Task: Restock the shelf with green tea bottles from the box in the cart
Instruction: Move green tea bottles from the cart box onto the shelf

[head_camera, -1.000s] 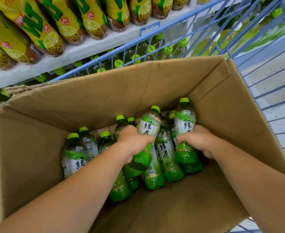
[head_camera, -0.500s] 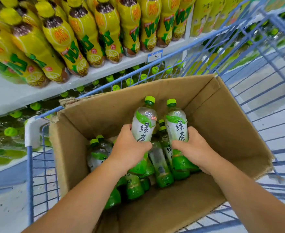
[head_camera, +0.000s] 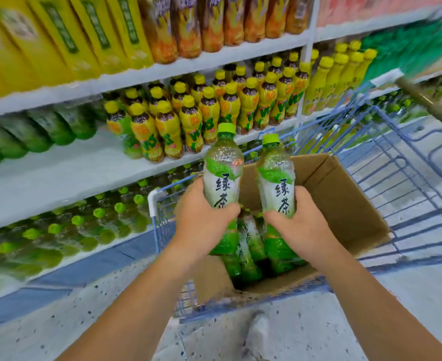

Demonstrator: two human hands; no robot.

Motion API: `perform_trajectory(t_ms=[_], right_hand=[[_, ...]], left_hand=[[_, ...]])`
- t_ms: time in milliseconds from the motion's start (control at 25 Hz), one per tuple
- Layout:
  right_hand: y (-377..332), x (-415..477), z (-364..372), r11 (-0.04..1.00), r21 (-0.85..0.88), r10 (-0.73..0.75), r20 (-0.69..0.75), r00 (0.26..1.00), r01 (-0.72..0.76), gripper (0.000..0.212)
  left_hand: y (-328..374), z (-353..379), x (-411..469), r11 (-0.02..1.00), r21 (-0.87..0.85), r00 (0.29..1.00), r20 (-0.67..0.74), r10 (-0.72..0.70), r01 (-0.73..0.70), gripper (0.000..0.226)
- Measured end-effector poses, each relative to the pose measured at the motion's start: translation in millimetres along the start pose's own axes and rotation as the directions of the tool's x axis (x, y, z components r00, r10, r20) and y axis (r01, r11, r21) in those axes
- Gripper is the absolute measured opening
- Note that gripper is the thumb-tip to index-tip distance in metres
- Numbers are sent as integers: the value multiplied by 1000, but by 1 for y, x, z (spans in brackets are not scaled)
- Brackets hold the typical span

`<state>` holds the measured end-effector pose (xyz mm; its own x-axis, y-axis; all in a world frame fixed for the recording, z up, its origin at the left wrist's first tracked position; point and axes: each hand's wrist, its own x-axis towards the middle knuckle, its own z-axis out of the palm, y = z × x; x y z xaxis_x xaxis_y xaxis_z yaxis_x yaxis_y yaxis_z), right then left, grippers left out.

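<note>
My left hand (head_camera: 201,220) grips one green tea bottle (head_camera: 223,173) upright by its middle, held above the cardboard box (head_camera: 345,201). A second green tea bottle (head_camera: 276,178) stands upright in my right hand (head_camera: 302,225), close beside the first. Both have light green caps and white-green labels. More green tea bottles (head_camera: 248,248) stay in the box, partly hidden by my hands. The box sits in the blue wire cart (head_camera: 407,178). Green-capped bottles (head_camera: 84,222) fill the lowest shelf at the left.
White shelves (head_camera: 58,173) run along the left and back. Yellow lemon tea bottles (head_camera: 209,110) crowd the middle shelf, with a bare stretch of that shelf to their left beside lying green bottles (head_camera: 32,134). Speckled grey floor lies below the cart.
Both hands have lifted their bottles up out of the box. The view has pulled back and tilted up, showing more of the shelves and the floor.
</note>
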<state>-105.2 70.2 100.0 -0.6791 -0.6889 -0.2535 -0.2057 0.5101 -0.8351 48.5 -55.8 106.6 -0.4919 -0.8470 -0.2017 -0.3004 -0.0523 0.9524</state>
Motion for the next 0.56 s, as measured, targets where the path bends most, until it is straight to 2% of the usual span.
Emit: perform_trajectory(t_ms=[160,400,560], right_hand=[[-70,-48,23,995,25,-91,-28,995,92,31],[-167,-81,87,981,-2,-195,-14,981,195,32],[-217,-87,142,971,31,-236,6,972,236,34]], left_hand=[[34,-81,-39,998,-47,999,-14,36,-36,41],[51,-212,-83,992,-40,978,-178,110,-119,46],[40,-287,-93,994,-67,960,-272,66,-88,55]])
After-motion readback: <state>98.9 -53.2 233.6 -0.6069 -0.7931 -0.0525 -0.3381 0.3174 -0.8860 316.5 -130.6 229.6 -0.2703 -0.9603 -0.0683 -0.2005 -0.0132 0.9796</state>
